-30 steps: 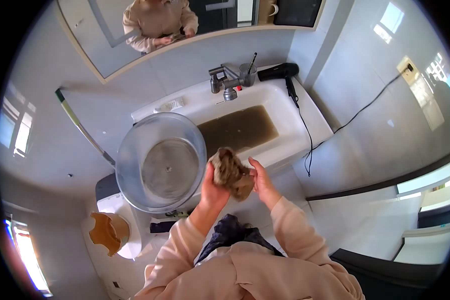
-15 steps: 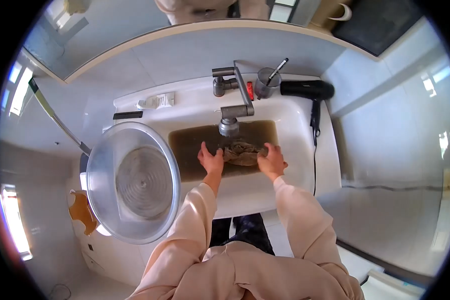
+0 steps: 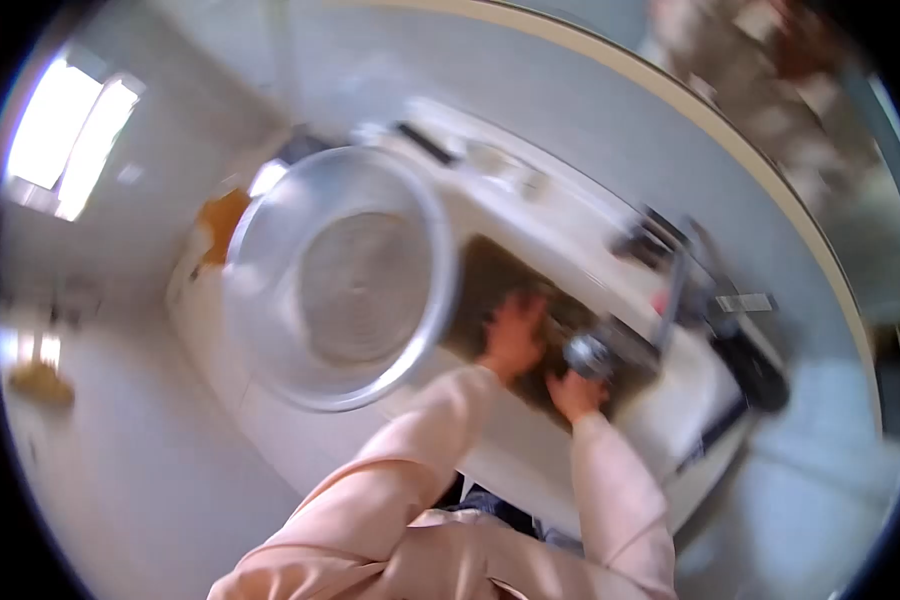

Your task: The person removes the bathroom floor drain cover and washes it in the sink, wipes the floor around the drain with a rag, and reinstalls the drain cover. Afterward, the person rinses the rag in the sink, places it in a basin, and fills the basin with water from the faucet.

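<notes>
Reaching forward and down with both bare hands into the white sink [image 3: 515, 445], over murky brown water [image 3: 490, 265]. Holding the left hand [image 3: 515, 335] over the left part of the water, fingers pointing away from the body and looking loosely parted, though smeared by motion blur; cannot tell whether pinching anything underneath. Holding the right hand [image 3: 575, 393] at the near edge of the water, just below the round nozzle [image 3: 588, 355] of the grey faucet [image 3: 635, 345] in this view; cannot tell whether spread, curled or touching the metal, with fingertips blurred and partly covered. Not pressed together: parted by a narrow strip of water. Cannot place the brown cloth for certain: seen between both hands in the water a moment ago, now lost to blur and murk. Dressed in pale pink sleeves [image 3: 430, 430] down to the wrists. Flanked on the left by a large clear basin [image 3: 360, 290], with its rim just beside the water, and on the far right by a black hair dryer [image 3: 750, 370] near the sink's corner. Backed by a mirror [image 3: 850, 190] with a blurred reflection.
</notes>
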Demonstrator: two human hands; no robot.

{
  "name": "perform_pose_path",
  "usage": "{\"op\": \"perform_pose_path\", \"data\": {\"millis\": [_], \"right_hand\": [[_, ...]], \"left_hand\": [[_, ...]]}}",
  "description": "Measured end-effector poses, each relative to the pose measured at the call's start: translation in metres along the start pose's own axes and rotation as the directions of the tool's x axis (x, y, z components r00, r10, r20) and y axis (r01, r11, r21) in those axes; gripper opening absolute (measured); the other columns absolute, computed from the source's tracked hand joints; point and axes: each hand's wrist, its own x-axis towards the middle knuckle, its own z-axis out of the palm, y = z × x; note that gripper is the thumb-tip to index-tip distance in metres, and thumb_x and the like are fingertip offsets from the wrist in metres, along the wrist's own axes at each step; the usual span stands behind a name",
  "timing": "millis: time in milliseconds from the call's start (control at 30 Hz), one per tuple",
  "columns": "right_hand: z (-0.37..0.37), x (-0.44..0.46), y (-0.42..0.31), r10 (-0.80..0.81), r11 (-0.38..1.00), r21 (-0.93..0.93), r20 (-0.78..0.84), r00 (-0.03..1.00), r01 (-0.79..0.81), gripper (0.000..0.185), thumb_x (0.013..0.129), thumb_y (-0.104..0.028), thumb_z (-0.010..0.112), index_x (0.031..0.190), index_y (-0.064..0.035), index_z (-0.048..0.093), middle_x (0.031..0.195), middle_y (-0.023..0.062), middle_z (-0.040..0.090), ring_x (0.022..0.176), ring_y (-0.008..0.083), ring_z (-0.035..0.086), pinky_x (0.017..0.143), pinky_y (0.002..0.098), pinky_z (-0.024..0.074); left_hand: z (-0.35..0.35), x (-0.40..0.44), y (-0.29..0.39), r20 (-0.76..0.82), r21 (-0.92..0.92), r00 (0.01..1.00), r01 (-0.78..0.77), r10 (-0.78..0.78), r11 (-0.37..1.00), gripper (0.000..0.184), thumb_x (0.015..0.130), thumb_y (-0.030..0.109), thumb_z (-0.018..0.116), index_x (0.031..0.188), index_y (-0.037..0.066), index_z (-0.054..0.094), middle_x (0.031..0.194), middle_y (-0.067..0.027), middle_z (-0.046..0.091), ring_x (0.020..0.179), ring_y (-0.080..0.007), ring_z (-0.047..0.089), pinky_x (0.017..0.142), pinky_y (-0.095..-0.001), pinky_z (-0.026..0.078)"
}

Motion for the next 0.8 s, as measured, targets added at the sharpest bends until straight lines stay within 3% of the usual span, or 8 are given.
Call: {"op": "perform_pose_path", "data": {"millis": [133, 200, 267, 400, 467, 633, 767, 800], "right_hand": [[-0.025, 0.005, -0.026, -0.182, 0.97, 0.176, 0.075, 0.98, 0.166, 0.071, 0.072, -0.033, 0.06, 0.131, -0.0081, 0.028, 0.129, 0.0171, 0.04, 0.118, 0.0361, 0.037, 0.093, 0.0565, 0.0243], [-0.019, 0.015, -0.04, -0.115, 0.823, 0.561, 0.008, 0.993, 0.091, 0.061, 0.074, -0.028, 0.057, 0.127, -0.0059, 0.035, 0.124, 0.0176, 0.044, 0.114, 0.0318, 0.042, 0.092, 0.0454, 0.0305], [-0.009, 0.018, -0.04, 0.004, 0.527, 0.85, 0.007, 1.0, -0.008, 0.051, 0.076, -0.022, 0.055, 0.122, -0.0036, 0.042, 0.12, 0.0181, 0.048, 0.11, 0.0275, 0.047, 0.09, 0.0344, 0.0367], [-0.039, -0.034, -0.07, -0.24, 0.7, 0.656, -0.156, 0.958, 0.282, 0.038, 0.081, -0.027, 0.054, 0.106, 0.002, 0.053, 0.104, 0.0172, 0.057, 0.097, 0.0277, 0.053, 0.081, 0.0348, 0.0419], [-0.033, -0.034, -0.068, -0.138, 0.649, 0.726, -0.182, 0.974, 0.228, 0.035, 0.083, -0.028, 0.054, 0.097, 0.0037, 0.057, 0.096, 0.018, 0.06, 0.09, 0.0301, 0.057, 0.078, 0.0347, 0.043], [-0.016, -0.001, -0.042, -0.025, 0.771, 0.604, -0.289, 0.957, 0.203, 0.045, 0.087, -0.038, 0.047, 0.099, 0.0033, 0.058, 0.093, 0.0236, 0.06, 0.087, 0.0357, 0.057, 0.076, 0.0393, 0.0435], [-0.006, 0.022, -0.014, 0.004, 0.868, 0.492, -0.148, 0.989, 0.07, 0.05, 0.087, -0.041, 0.042, 0.109, 0.0027, 0.053, 0.099, 0.023, 0.058, 0.091, 0.0396, 0.054, 0.081, 0.0412, 0.0424], [-0.005, 0.009, -0.021, 0.074, 0.952, 0.304, -0.135, 0.988, -0.029, 0.054, 0.085, -0.042, 0.045, 0.118, 0.0006, 0.043, 0.106, 0.0222, 0.055, 0.098, 0.0396, 0.051, 0.083, 0.044, 0.04]], "left_hand": [[0.024, -0.002, 0.006, 0.159, -0.152, 0.968, 0.219, -0.195, 0.964, 0.057, 0.065, 0.017, 0.06, 0.119, 0.009, 0.046, 0.114, -0.0156, 0.043, 0.107, -0.0353, 0.042, 0.089, -0.0437, 0.039], [0.058, 0.01, 0.003, 0.298, -0.544, 0.84, 0.54, -0.454, 0.642, 0.059, 0.067, 0.036, 0.062, 0.116, 0.005, 0.05, 0.118, -0.0181, 0.046, 0.105, -0.032, 0.048, 0.092, -0.0377, 0.037], [0.045, 0.014, 0.024, 0.523, -0.813, 0.71, 0.581, -0.471, -0.027, 0.052, 0.072, 0.044, 0.06, 0.108, 0.007, 0.056, 0.104, -0.0118, 0.056, 0.095, -0.0249, 0.053, 0.086, -0.0359, 0.04], [0.023, 0.024, 0.017, 0.793, -0.574, 0.591, 0.641, -0.149, -0.51, 0.031, 0.076, 0.033, 0.057, 0.092, 0.007, 0.055, 0.082, -0.0082, 0.055, 0.069, -0.0203, 0.05, 0.065, -0.0387, 0.042], [0.046, 0.021, 0.008, 0.673, -0.726, 0.727, 0.613, -0.136, -0.311, 0.028, 0.077, 0.03, 0.056, 0.093, 0.007, 0.055, 0.082, -0.008, 0.055, 0.069, -0.0203, 0.05, 0.064, -0.0382, 0.043], [0.003, -0.011, 0.048, 0.624, -0.75, 0.669, 0.657, -0.405, -0.07, 0.032, 0.079, 0.021, 0.05, 0.104, 0.003, 0.055, 0.105, -0.0155, 0.055, 0.097, -0.0243, 0.054, 0.082, -0.034, 0.043], [0.017, -0.005, 0.014, 0.459, -0.405, 0.811, 0.555, -0.363, 0.727, 0.063, 0.076, 0.03, 0.056, 0.123, -0.006, 0.035, 0.122, -0.0209, 0.043, 0.112, -0.0393, 0.043, 0.091, -0.0415, 0.038], [0.002, -0.011, 0.017, 0.393, -0.378, 0.782, 0.617, -0.484, 0.69, 0.077, 0.071, 0.03, 0.06, 0.131, 0.001, 0.022, 0.127, -0.0194, 0.037, 0.114, -0.0431, 0.037, 0.091, -0.0451, 0.037]]}}
